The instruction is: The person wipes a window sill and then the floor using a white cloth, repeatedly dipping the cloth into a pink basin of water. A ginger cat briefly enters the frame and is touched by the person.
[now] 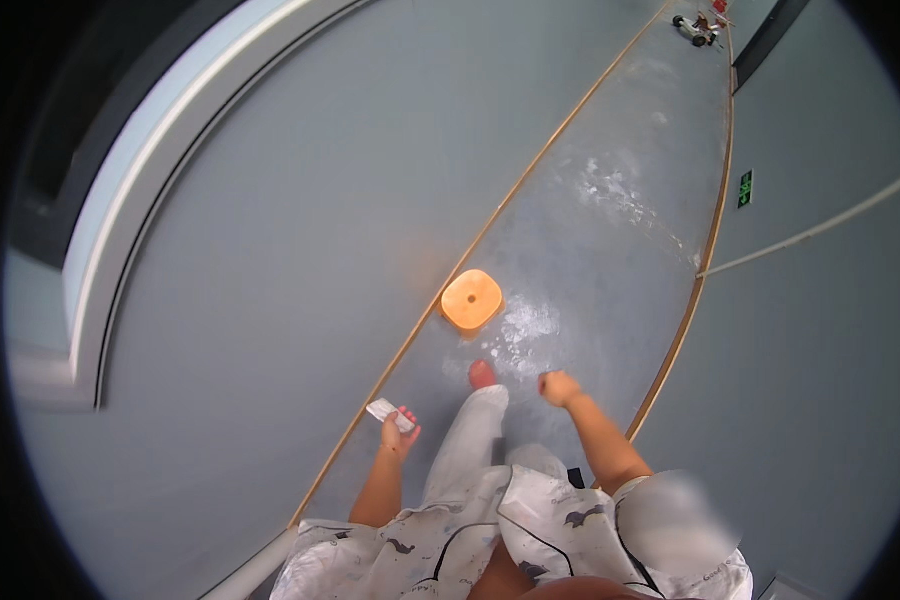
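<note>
My left hand (397,431) holds a flat, whitish rectangular object (385,412) at its long edge, above the floor beside the left wall; its exact kind is unclear. Out in front of my body, my right hand (560,388) is curled into a loose fist, and I see nothing sticking out of it. A small orange plastic stool (476,292) with a hole in its seat stands ahead, close against the left wall. Between my hands and the stool, one reddish shoe (482,373) shows below my pale trouser leg (469,427).
White powdery patches (529,322) mark the grey corridor floor (607,300). Wooden skirting (547,150) runs along both walls. A toy-like wheeled vehicle (697,30) stands at the far end. A green exit sign (745,189) and a pale pipe (810,234) are on the right wall.
</note>
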Tool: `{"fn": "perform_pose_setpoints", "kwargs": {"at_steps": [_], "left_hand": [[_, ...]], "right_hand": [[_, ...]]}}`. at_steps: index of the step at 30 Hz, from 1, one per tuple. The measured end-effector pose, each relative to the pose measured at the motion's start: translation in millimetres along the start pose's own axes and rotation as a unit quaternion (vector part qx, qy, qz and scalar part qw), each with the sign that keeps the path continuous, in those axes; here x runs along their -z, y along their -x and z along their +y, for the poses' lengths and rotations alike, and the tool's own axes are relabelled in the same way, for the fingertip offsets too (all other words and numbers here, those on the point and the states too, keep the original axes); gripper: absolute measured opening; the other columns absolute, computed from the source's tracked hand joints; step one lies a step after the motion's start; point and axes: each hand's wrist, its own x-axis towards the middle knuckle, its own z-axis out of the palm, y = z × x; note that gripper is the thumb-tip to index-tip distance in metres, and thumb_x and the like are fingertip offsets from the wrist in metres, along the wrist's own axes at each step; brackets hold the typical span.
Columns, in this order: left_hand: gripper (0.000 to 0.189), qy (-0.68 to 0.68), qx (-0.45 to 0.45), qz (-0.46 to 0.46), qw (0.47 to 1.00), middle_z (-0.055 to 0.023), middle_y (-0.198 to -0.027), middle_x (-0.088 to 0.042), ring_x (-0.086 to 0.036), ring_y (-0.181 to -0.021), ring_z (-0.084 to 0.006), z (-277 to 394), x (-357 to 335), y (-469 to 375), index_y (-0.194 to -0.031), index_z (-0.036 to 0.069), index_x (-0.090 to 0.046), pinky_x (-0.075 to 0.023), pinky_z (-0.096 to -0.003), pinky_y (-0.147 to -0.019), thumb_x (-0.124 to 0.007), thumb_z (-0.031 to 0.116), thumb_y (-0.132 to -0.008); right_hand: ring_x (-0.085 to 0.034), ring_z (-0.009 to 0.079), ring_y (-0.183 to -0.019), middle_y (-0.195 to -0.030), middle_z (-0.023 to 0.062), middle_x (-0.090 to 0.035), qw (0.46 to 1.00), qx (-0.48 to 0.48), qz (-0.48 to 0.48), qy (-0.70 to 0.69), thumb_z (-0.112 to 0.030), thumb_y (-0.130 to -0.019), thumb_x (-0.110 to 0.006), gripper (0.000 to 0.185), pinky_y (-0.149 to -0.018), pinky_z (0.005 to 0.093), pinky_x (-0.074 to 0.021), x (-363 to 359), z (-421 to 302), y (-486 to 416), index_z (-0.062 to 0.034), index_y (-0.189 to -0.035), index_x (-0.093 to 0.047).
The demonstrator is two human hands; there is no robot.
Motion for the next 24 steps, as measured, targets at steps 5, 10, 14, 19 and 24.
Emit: {"fn": "perform_pose_setpoints", "kwargs": {"at_steps": [5,10,14,19,24], "left_hand": [[0.031,-0.048,-0.004,0.005,0.999,-0.0006,-0.108,-0.058,-0.052,-0.104,-0.0186,15,-78,-88,-0.117,0.019,-0.054,-0.0343,-0.0506,-0.096,-0.045,0.031,-0.090],[0.037,0.030,0.013,0.022,0.999,0.0021,-0.119,-0.054,-0.044,-0.115,-0.0165,6,-168,-158,-0.122,0.020,-0.051,-0.0204,-0.0517,-0.105,-0.049,0.032,-0.088],[0.040,0.079,-0.001,0.087,0.993,0.0048,-0.121,-0.053,-0.043,-0.116,-0.0161,-4,-216,-219,-0.124,0.021,-0.048,-0.0154,-0.0505,-0.106,-0.051,0.033,-0.086],[0.037,0.122,-0.037,0.144,0.981,0.0049,-0.118,-0.054,-0.043,-0.115,-0.0144,-15,-246,-301,-0.115,0.019,-0.050,-0.0165,-0.0409,-0.105,-0.051,0.036,-0.082],[0.042,0.148,-0.078,0.094,0.982,0.0039,-0.121,-0.053,-0.040,-0.120,-0.0143,-17,-244,-346,-0.121,0.018,-0.048,-0.0149,-0.0399,-0.106,-0.049,0.033,-0.081]], "right_hand": [[-0.063,0.0333,-0.088,-0.091,0.0157,-0.067,0.993,0.067,-0.092,-0.006,-0.013,-0.075,-0.054,0.015,-0.076,0.0414,-0.0506,-3,28,-122,-0.0100,-0.084,-0.066],[-0.061,0.0353,-0.093,-0.094,0.0167,-0.065,0.997,0.003,-0.067,-0.033,-0.013,-0.077,-0.054,0.019,-0.081,0.0431,-0.0491,11,61,-262,-0.0086,-0.093,-0.064],[-0.054,0.0368,-0.108,-0.115,0.0211,-0.056,0.995,-0.002,-0.023,-0.095,-0.021,-0.081,-0.055,0.033,-0.093,0.0438,-0.0436,17,66,-361,-0.0051,-0.110,-0.057],[-0.046,0.0406,-0.118,-0.124,0.0271,-0.049,0.973,-0.041,0.063,-0.219,-0.043,-0.089,-0.053,0.060,-0.100,0.0430,-0.0383,2,58,-453,0.0030,-0.126,-0.047],[-0.035,0.0410,-0.130,-0.137,0.0297,-0.038,0.947,-0.062,0.042,-0.313,-0.059,-0.089,-0.043,0.080,-0.108,0.0407,-0.0280,-56,65,-510,0.0069,-0.134,-0.038]]}}
